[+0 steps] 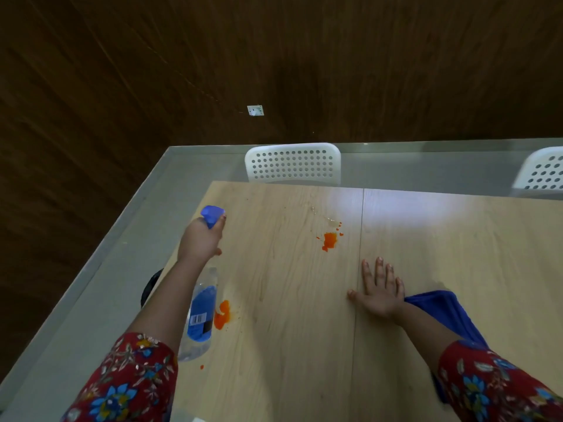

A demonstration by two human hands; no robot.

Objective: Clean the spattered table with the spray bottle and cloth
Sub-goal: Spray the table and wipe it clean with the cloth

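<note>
Clear spray bottle (199,313) w/ blue label

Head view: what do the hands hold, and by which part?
Left hand grips the spray bottle by its neck; right hand, flat on the table, holds nothing.

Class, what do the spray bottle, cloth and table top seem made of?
Spray bottle: clear glossy plastic, probably; its body is see-through. Cloth: soft blue fabric; it lies in folds. Table top: pale wood grain, smooth, likely laminate; it mirrors a light.
</note>
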